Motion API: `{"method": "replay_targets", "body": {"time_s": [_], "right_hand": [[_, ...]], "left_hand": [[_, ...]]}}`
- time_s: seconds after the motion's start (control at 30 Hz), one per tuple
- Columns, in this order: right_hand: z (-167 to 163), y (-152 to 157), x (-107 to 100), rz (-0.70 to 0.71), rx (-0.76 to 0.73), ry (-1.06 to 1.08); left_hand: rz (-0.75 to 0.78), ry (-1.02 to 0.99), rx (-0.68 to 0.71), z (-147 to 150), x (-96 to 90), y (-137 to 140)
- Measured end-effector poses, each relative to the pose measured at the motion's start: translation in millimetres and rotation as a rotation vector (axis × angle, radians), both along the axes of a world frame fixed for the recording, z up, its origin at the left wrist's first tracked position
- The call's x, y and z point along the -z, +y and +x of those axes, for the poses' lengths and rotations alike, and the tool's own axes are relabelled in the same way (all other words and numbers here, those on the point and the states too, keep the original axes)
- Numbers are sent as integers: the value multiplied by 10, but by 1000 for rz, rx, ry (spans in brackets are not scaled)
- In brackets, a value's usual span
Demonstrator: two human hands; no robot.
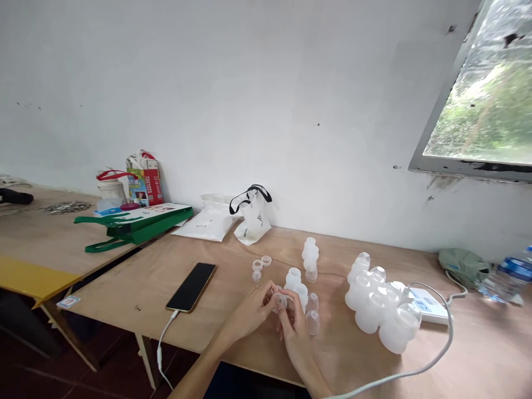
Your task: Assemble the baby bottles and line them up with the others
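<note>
Near the table's front edge, my left hand [266, 303] and my right hand [294, 317] meet, fingers closed around a small translucent round piece [281, 301], perhaps a collar or cap; fingers hide part of it. Just beyond my fingers stand several frosted white bottles [296, 281] without covers. Two clear dome caps [312, 322] sit right of them. Several small clear rings [257, 266] lie beyond my left hand. Farther back is another short row of open frosted bottles [310, 252], with a clear piece [311, 274] at its near end.
At right, several frosted bottles with clear domes [376, 302] stand by a white box [430, 305] and a cable [440, 346]. A phone [191, 287] lies left. Behind are white bags [210, 221] and a green bag [141, 224]; a water bottle [513, 274] is far right.
</note>
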State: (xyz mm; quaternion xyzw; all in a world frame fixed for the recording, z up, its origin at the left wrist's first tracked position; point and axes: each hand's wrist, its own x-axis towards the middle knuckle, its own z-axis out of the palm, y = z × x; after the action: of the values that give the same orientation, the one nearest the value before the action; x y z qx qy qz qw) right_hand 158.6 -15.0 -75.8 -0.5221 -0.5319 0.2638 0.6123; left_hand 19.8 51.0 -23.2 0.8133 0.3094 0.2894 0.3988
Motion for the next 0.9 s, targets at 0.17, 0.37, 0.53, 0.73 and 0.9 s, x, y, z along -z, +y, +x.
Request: {"method": "replay_targets", "body": {"time_s": [0.17, 0.37, 0.53, 0.73, 0.9], "right_hand": [[-5, -19, 20, -28, -105, 55], [11, -10, 35, 8, -181, -99], [15, -21, 33, -8, -187, -171], [0, -31, 4, -48, -210, -151], [-15, -76, -44, 17, -183, -64]], "left_hand": [[-17, 81, 34, -129, -85, -8], [73, 214, 61, -238, -104, -18], [131, 309, 69, -230, -126, -41], [85, 321, 77, -231, -151, -26], [-4, 218, 121, -271, -182, -19]]}}
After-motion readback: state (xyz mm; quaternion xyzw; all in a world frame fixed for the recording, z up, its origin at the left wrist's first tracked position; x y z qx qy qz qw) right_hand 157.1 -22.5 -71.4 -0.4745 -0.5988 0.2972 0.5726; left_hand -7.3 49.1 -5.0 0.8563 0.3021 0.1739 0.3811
